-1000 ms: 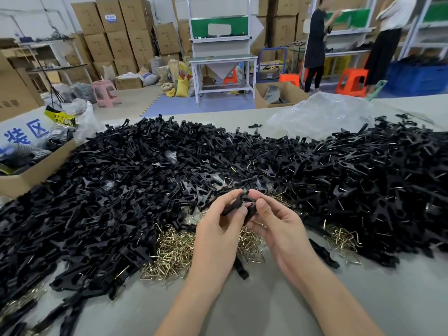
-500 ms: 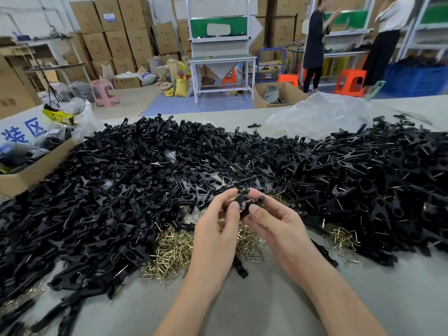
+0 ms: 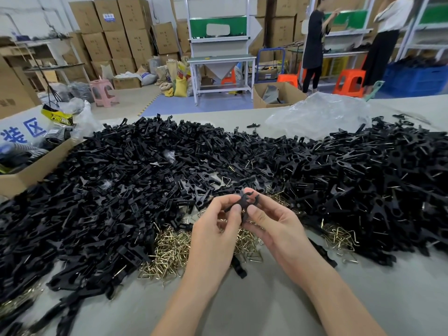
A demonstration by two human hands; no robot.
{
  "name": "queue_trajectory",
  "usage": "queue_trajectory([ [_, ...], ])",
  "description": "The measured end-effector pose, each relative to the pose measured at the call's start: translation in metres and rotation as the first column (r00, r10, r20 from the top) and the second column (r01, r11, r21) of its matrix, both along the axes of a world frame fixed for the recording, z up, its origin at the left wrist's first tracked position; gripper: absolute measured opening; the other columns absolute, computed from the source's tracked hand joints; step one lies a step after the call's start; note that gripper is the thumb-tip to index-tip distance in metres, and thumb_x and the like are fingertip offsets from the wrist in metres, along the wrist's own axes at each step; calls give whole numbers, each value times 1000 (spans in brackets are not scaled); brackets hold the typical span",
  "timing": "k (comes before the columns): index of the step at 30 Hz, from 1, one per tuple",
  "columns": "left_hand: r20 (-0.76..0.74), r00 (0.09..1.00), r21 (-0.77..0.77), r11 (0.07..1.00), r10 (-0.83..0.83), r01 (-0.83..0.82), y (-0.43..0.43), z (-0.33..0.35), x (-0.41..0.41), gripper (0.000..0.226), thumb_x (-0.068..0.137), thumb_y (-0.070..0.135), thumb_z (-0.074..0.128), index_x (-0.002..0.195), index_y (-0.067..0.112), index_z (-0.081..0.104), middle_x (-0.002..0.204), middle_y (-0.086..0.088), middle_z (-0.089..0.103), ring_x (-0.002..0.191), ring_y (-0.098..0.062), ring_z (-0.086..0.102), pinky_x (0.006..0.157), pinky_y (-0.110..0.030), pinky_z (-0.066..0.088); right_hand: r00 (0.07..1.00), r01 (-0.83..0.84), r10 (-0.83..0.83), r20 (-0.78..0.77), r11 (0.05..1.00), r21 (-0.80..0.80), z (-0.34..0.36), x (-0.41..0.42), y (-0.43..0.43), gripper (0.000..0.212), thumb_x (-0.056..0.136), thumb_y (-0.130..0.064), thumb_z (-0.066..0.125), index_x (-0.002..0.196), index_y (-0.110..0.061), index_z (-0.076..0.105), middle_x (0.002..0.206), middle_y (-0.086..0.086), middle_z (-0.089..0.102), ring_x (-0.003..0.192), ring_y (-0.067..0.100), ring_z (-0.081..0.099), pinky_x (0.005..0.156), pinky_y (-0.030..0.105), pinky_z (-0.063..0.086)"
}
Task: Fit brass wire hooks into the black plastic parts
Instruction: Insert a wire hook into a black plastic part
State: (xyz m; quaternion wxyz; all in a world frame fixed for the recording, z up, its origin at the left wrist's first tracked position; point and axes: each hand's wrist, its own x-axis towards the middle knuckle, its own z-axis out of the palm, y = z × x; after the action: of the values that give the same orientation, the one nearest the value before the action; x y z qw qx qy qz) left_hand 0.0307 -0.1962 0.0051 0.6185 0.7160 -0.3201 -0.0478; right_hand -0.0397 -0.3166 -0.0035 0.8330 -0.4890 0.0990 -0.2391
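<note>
Both hands, left (image 3: 214, 229) and right (image 3: 271, 224), pinch one black plastic part (image 3: 242, 202) between their fingertips above the brass hooks (image 3: 169, 251) on the counter (image 3: 242, 311). Whether a hook is engaged cannot be seen. Uneven pressure may let the part slip into the surrounding pile (image 3: 109, 190), where it would be hard to recover.

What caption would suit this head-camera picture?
Left hand and right hand pinch a black plastic part over a heap of brass wire hooks, amid piled black parts.

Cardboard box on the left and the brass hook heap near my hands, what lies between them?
Head view: a pile of black plastic parts fills the stretch from the cardboard box to the brass hook heap.
</note>
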Motion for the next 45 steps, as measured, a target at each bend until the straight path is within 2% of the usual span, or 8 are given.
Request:
queue_trajectory([
  [6, 20, 999, 15, 1000, -27, 27, 2, 0, 3, 18, 100, 20, 60, 105, 35, 69, 88, 19, 72, 77, -1, 65, 66, -12, 46, 1000, 27, -28, -6, 999, -40, -4, 1, -3, 46, 77, -18, 76, 122, -18, 72, 120, 13, 73, 115, 33, 68, 91, 36, 59],
  [13, 24, 995, 28, 995, -98, 98, 5, 2, 5, 23, 103, 19, 54, 108, 36, 69, 101, 16, 74, 92, -12, 70, 86, -43, 57, 999, -19, 21, 29, 998, -68, -4, 2, -3, 68, 61, -44, 95, 121, -21, 74, 122, 9, 72, 113, 30, 69, 90, 34, 58],
  [18, 118, 992, 74, 996, -54, 45, 8, -2, 8, 23, 105, 34, 48, 121, 43, 62, 96, 26, 70, 72, 7, 62, 65, -13, 49, 1000, 20, -20, 1, 992, -123, -4, 0, -3, 56, 62, -44, 94, 111, -22, 76, 106, 5, 72, 101, 24, 72, 88, 30, 58],
  [20, 185, 982, 157, 986, 30, -60, 11, -4, 14, 31, 102, 48, 42, 130, 43, 54, 100, 27, 67, 68, 7, 56, 63, -13, 44, 997, 82, -82, 8, 992, -95, -4, 0, -5, 40, 65, -36, 91, 101, -24, 77, 100, 3, 72, 92, 21, 72, 84, 28, 58],
  [24, 449, 893, 481, 837, 18, -259, 19, -7, 27, 40, 101, 49, 37, 133, 34, 55, 127, 19, 57, 118, -4, 51, 102, -29, 37, 979, 205, -205, -10, 978, -28, -3, 1, -10, 30, 62, -27, 84, 92, -29, 79, 91, -1, 70, 84, 19, 73, 78, 25, 59],
  [29, 510, 841, 724, 618, -182, -306, 15, -13, 21, 46, 99, 60, 33, 137, 41, 51, 135, 16, 45, 130, -12, 39, 111, -34, 21, 967, 248, -251, -39, 966, -69, -3, 2, -11, 33, 60, -31, 85, 93, -33, 78, 89, -7, 71, 86, 18, 73, 74, 24, 59],
  [38, 519, 837, 686, 670, -177, -284, 14, -11, 21, 20, 103, 44, 41, 117, 37, 54, 122, 18, 51, 122, -12, 43, 105, -29, 27, 966, 236, -247, -72, 962, -136, -1, 1, -8, 33, 59, -38, 83, 91, -37, 77, 87, -8, 72, 84, 14, 70, 71, 23, 58],
  [45, 533, 834, 622, 734, -140, -273, 12, -14, 22, 31, 103, 25, 49, 133, 31, 56, 119, 11, 54, 117, -16, 49, 103, -33, 30, 967, 230, -242, -78, 963, -142, -1, 1, -8, 29, 63, -33, 82, 92, -35, 77, 86, -4, 72, 82, 14, 70, 69, 22, 58],
])
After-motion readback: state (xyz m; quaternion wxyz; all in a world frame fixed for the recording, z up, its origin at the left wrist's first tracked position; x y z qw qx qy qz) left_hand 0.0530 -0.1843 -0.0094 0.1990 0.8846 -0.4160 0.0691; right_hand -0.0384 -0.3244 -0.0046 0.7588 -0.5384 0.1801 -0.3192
